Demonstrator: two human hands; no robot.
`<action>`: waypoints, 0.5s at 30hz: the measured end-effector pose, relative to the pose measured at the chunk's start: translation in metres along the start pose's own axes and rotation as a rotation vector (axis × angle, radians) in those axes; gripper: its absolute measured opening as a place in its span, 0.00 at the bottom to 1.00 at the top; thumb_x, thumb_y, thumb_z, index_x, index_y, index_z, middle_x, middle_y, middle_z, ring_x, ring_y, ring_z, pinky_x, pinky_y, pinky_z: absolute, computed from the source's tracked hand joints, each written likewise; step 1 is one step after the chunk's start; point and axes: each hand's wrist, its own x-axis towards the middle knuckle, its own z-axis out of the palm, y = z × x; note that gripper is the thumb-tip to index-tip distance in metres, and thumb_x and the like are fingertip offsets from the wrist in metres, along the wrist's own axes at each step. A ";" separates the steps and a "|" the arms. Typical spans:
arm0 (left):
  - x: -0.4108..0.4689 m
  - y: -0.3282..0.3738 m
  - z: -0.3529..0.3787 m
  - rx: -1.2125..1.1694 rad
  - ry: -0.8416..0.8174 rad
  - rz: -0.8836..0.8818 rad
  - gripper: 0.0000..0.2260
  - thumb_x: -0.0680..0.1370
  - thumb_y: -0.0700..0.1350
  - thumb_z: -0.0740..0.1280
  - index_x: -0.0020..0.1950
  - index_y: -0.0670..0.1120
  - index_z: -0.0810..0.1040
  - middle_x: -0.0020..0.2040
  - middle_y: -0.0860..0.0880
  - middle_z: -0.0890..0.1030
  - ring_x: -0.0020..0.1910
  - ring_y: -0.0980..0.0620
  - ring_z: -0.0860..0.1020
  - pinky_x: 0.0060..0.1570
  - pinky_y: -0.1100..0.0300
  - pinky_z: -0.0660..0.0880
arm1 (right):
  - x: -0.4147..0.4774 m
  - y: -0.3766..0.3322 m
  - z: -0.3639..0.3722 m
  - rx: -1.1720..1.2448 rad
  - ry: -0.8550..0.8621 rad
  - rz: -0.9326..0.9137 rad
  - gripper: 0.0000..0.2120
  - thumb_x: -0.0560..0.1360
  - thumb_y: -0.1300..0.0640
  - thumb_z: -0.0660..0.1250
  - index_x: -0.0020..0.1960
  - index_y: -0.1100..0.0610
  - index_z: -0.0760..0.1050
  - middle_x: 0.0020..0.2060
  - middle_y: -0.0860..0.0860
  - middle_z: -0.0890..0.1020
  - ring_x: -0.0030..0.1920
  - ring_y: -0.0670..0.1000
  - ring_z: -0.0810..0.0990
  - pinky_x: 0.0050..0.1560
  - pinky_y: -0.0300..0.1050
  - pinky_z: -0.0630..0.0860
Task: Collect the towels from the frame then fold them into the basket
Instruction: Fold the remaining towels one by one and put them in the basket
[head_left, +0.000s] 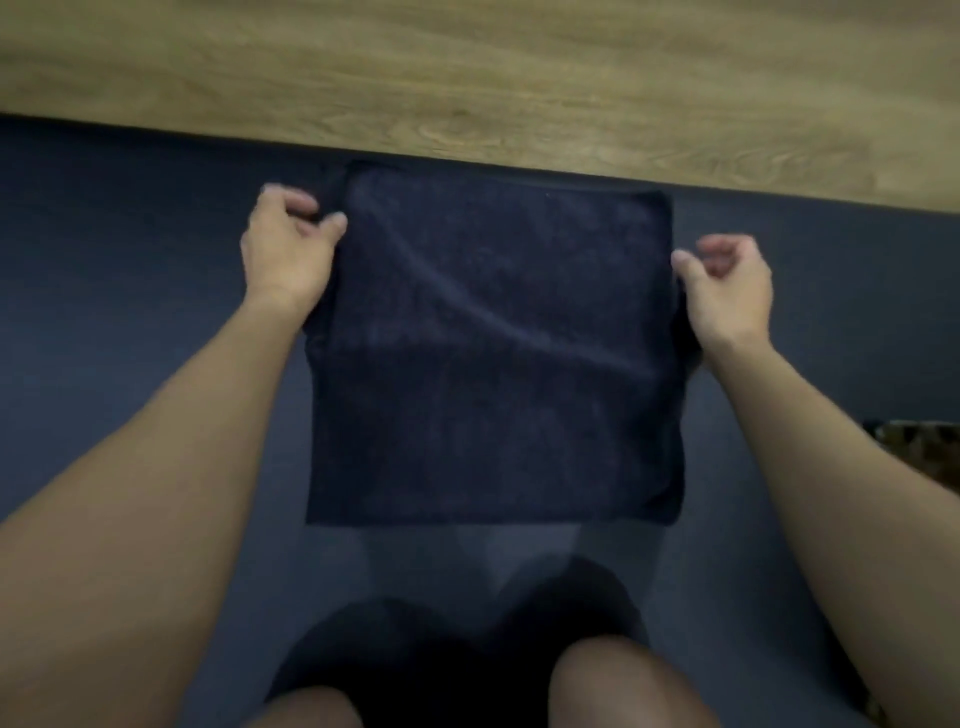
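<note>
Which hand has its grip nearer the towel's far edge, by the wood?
The left hand: it pinches the dark towel at its far corner, near the wood surface. The right hand pinches the side edge lower down, closer to the person.

Dark blue-grey mat (104, 249) underfoot; wood-grain floor (467, 67) beyond its far edge; dim light.

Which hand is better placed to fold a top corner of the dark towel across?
Probably left: the left hand pinches the towel near its top corner, while the right hand holds the side edge below its corner.
</note>
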 end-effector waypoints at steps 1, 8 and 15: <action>-0.023 -0.009 -0.008 0.023 -0.025 0.008 0.13 0.77 0.49 0.71 0.56 0.43 0.78 0.42 0.52 0.78 0.46 0.54 0.76 0.53 0.59 0.73 | -0.020 0.013 -0.010 -0.049 -0.001 -0.004 0.06 0.76 0.50 0.68 0.46 0.53 0.76 0.39 0.48 0.80 0.42 0.49 0.81 0.55 0.51 0.78; -0.174 -0.063 -0.048 0.117 -0.122 -0.250 0.16 0.72 0.58 0.74 0.43 0.45 0.80 0.37 0.49 0.80 0.43 0.46 0.78 0.49 0.54 0.74 | -0.163 0.070 -0.051 -0.241 -0.201 0.120 0.13 0.74 0.46 0.71 0.45 0.56 0.75 0.37 0.49 0.80 0.44 0.54 0.78 0.47 0.48 0.72; -0.212 -0.072 -0.057 -0.206 -0.175 -0.518 0.07 0.75 0.45 0.73 0.44 0.41 0.80 0.45 0.43 0.84 0.39 0.47 0.80 0.34 0.58 0.75 | -0.197 0.070 -0.080 0.201 -0.263 0.272 0.05 0.77 0.59 0.69 0.42 0.57 0.77 0.37 0.50 0.81 0.36 0.48 0.77 0.35 0.41 0.71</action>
